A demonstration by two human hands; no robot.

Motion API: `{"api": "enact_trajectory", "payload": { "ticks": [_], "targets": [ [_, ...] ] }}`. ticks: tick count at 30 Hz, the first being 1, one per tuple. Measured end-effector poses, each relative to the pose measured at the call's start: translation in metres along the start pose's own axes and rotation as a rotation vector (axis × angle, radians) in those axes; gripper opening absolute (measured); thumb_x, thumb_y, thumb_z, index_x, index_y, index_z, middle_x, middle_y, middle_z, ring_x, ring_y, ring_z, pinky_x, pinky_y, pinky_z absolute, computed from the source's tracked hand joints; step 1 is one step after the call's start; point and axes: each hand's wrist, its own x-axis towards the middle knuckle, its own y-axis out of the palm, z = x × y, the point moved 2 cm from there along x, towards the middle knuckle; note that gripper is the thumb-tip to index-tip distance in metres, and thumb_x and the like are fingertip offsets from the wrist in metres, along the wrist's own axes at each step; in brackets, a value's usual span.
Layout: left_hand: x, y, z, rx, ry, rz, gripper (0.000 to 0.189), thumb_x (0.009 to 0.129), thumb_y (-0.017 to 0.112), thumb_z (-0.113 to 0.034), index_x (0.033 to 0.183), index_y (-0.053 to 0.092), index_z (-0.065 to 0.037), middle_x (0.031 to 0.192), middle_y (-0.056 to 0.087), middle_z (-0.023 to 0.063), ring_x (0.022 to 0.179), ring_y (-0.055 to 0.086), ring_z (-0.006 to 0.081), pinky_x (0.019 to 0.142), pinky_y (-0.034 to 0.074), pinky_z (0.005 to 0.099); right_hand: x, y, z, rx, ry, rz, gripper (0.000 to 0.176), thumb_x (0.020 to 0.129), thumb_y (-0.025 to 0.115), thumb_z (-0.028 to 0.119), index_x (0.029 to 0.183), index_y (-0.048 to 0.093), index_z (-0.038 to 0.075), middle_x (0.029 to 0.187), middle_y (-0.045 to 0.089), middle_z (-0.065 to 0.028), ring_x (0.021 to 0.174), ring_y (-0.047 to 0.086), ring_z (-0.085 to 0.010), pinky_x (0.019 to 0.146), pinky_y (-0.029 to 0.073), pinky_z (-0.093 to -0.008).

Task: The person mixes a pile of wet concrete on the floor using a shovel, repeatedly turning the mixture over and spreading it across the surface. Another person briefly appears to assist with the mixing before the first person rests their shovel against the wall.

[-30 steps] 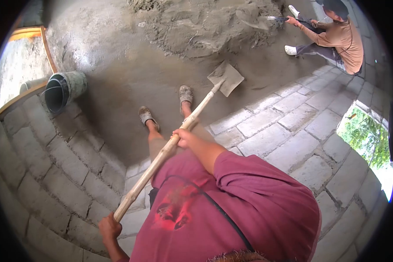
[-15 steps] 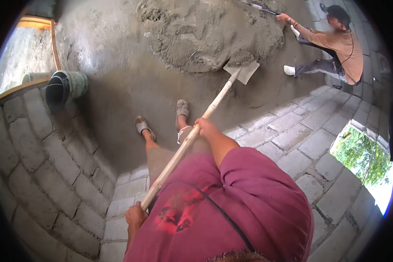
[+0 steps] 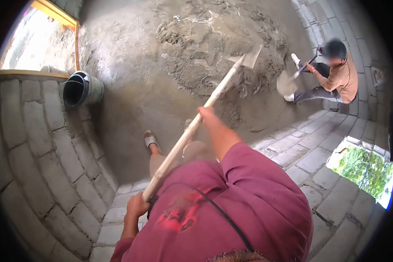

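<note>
A shovel with a long pale wooden handle (image 3: 179,146) runs diagonally across the head view. My left hand (image 3: 137,204) is wrapped round its rear end, close to my waist. Farther up, my right hand (image 3: 206,114) grips the middle of the shaft. At the far end, the flat metal blade (image 3: 251,59) lies over the heap of wet mortar (image 3: 218,35), with its edge slightly blurred. My feet stand on the wet grey floor below the heap, one shoe (image 3: 150,139) plainly visible and the other partly behind the handle.
On the right, a co-worker (image 3: 340,81) sits low by the block wall holding another shovel, its round blade (image 3: 287,83) near the heap. Black buckets (image 3: 76,91) stand at the left beside a block wall (image 3: 35,144). A window opening (image 3: 362,168) is at right.
My shovel blade has moved forward and up over the heap, both hands still on the handle. The co-worker's shovel has swung back from the heap toward their body. The view has shifted.
</note>
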Motion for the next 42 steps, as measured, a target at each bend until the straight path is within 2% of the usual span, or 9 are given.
{"api": "enact_trajectory", "payload": {
  "ticks": [5, 8, 11, 14, 20, 27, 34, 35, 42],
  "targets": [
    [0.014, -0.056, -0.024, -0.414, 0.166, 0.247, 0.04, 0.068, 0.073, -0.015, 0.105, 0.067, 0.001, 0.089, 0.072, 0.0247, 0.083, 0.074, 0.0342, 0.076, 0.056, 0.0449, -0.015, 0.007, 0.097, -0.099, -0.184, -0.147, 0.045, 0.073, 0.073, 0.006, 0.113, 0.061, -0.011, 0.105, 0.069, -0.0223, 0.091, 0.071, -0.0348, 0.071, 0.059, -0.0497],
    [0.022, -0.082, -0.014, -0.45, 0.188, 0.264, 0.048, 0.065, 0.075, -0.016, 0.107, 0.067, 0.003, 0.079, 0.07, 0.0134, 0.074, 0.07, 0.0239, 0.072, 0.056, 0.038, -0.026, 0.017, 0.123, -0.25, -0.264, -0.246, 0.046, 0.075, 0.072, 0.009, 0.113, 0.06, -0.013, 0.108, 0.069, -0.0244, 0.094, 0.072, -0.0342, 0.072, 0.059, -0.0489],
    [0.037, -0.08, 0.032, -0.228, 0.218, 0.041, 0.044, 0.066, 0.076, -0.018, 0.106, 0.067, 0.001, 0.087, 0.073, 0.0203, 0.085, 0.072, 0.0366, 0.077, 0.056, 0.0437, -0.084, 0.03, 0.128, -0.137, -0.235, -0.27, 0.047, 0.077, 0.071, 0.01, 0.116, 0.059, -0.011, 0.102, 0.069, -0.0229, 0.088, 0.071, -0.0338, 0.072, 0.058, -0.0492],
    [0.03, -0.091, 0.07, -0.004, 0.128, -0.083, 0.036, 0.074, 0.071, -0.019, 0.107, 0.067, -0.008, 0.1, 0.072, 0.0226, 0.099, 0.067, 0.0425, 0.087, 0.053, 0.0517, -0.042, 0.054, 0.067, 0.013, -0.198, -0.07, 0.038, 0.076, 0.07, 0.008, 0.11, 0.059, -0.006, 0.091, 0.067, -0.0189, 0.082, 0.069, -0.0335, 0.068, 0.058, -0.0489],
    [-0.01, -0.076, 0.198, 0.248, -0.12, -0.179, 0.019, 0.08, 0.062, -0.012, 0.099, 0.064, -0.01, 0.093, 0.071, 0.0197, 0.093, 0.067, 0.0428, 0.082, 0.052, 0.0543, -0.158, 0.116, -0.046, 0.446, 0.271, 0.114, 0.018, 0.075, 0.062, 0.004, 0.09, 0.053, 0.002, 0.072, 0.056, -0.0144, 0.063, 0.06, -0.029, 0.066, 0.053, -0.0479],
    [-0.129, -0.101, 0.292, 0.459, -0.34, -0.161, 0.017, 0.075, 0.068, -0.006, 0.091, 0.065, -0.01, 0.086, 0.071, 0.0171, 0.088, 0.069, 0.0399, 0.08, 0.052, 0.0519, -0.253, 0.199, -0.219, 0.522, 0.69, 0.339, 0.026, 0.078, 0.065, 0.005, 0.101, 0.052, 0.003, 0.077, 0.056, -0.0142, 0.069, 0.059, -0.0286, 0.068, 0.055, -0.0462],
    [-0.185, -0.136, 0.237, 0.602, -0.441, -0.118, 0.02, 0.072, 0.071, -0.008, 0.09, 0.064, -0.011, 0.083, 0.071, 0.0171, 0.08, 0.069, 0.0402, 0.074, 0.054, 0.0513, -0.272, 0.224, -0.273, 0.571, 0.827, 0.428, 0.054, 0.082, 0.064, 0.003, 0.13, 0.037, 0.003, 0.102, 0.056, -0.0163, 0.083, 0.062, -0.0283, 0.077, 0.056, -0.0444],
    [-0.175, -0.131, 0.217, 0.615, -0.468, -0.099, 0.02, 0.071, 0.072, -0.008, 0.09, 0.064, -0.011, 0.083, 0.071, 0.0168, 0.079, 0.07, 0.04, 0.073, 0.054, 0.0513, -0.26, 0.221, -0.272, 0.546, 0.85, 0.351, 0.044, 0.082, 0.062, 0.002, 0.121, 0.04, 0.002, 0.094, 0.054, -0.0178, 0.074, 0.061, -0.031, 0.068, 0.056, -0.0435],
    [-0.123, -0.05, 0.182, 0.514, -0.37, -0.152, 0.023, 0.071, 0.072, -0.009, 0.092, 0.063, -0.013, 0.086, 0.072, 0.0133, 0.079, 0.071, 0.0372, 0.07, 0.055, 0.049, -0.168, 0.153, -0.237, 0.514, 0.766, 0.328, 0.017, 0.081, 0.059, 0.0, 0.096, 0.05, 0.001, 0.08, 0.053, -0.0147, 0.066, 0.059, -0.0285, 0.068, 0.055, -0.0432]
  ]
}}
